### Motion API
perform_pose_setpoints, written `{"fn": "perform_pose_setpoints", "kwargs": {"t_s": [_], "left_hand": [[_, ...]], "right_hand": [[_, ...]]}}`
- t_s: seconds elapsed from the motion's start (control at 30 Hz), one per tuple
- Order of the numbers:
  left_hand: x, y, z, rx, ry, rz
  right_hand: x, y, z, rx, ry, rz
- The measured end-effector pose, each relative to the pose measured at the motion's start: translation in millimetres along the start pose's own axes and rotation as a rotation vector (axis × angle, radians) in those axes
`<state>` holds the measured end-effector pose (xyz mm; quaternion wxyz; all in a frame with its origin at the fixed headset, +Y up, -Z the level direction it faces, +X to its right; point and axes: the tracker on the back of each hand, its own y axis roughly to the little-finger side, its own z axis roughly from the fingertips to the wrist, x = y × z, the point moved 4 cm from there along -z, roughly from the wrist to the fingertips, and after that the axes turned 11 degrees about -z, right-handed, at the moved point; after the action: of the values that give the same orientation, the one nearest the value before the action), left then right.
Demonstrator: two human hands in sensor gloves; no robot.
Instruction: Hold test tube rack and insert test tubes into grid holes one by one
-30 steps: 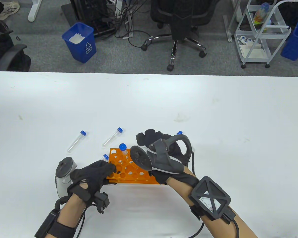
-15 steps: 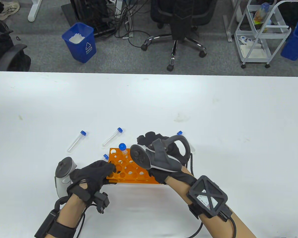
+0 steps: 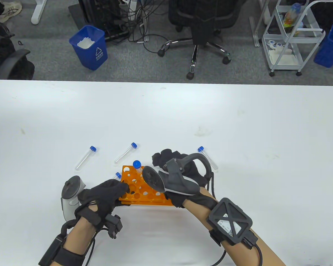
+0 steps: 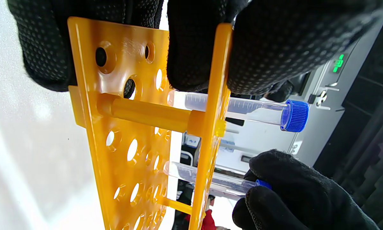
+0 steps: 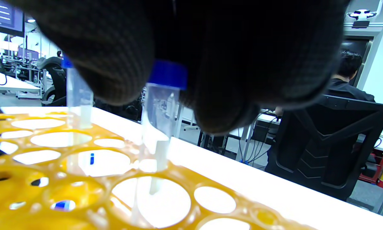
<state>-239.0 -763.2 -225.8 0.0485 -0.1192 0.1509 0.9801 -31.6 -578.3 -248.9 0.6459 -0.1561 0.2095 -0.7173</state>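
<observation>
The orange test tube rack (image 3: 140,192) lies on the white table (image 3: 238,124). My left hand (image 3: 124,191) grips its left end; in the left wrist view its fingers (image 4: 191,48) clamp the rack's plates (image 4: 115,127). One blue-capped tube (image 3: 137,165) stands in the rack (image 4: 258,111). My right hand (image 3: 162,159) is over the rack's far right part and pinches a second tube (image 5: 161,108) by its blue cap. That tube's lower end (image 4: 191,174) passes through a hole in the top plate. The tracker hides this tube in the table view.
Loose blue-capped tubes lie on the table: one at the left (image 3: 85,158), one behind the rack (image 3: 125,153), one right of my right hand (image 3: 208,158). Another tube (image 3: 118,175) lies beside the rack's left far corner, partly hidden by it.
My right hand has shifted slightly left and toward me over the rack, uncovering more of the loose tube at the right. My left hand and the rack have not moved.
</observation>
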Motion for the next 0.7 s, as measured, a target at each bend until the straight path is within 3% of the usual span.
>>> {"fn": "perform_pose_setpoints", "kwargs": {"t_s": [0.47, 0.7], "left_hand": [[-1, 0, 0, 0.005, 0.005, -0.014], [-1, 0, 0, 0.007, 0.006, -0.017]], "right_hand": [[-3, 2, 2, 0.012, -0.011, -0.022], [-30, 4, 10, 0.006, 0.042, -0.05]]}}
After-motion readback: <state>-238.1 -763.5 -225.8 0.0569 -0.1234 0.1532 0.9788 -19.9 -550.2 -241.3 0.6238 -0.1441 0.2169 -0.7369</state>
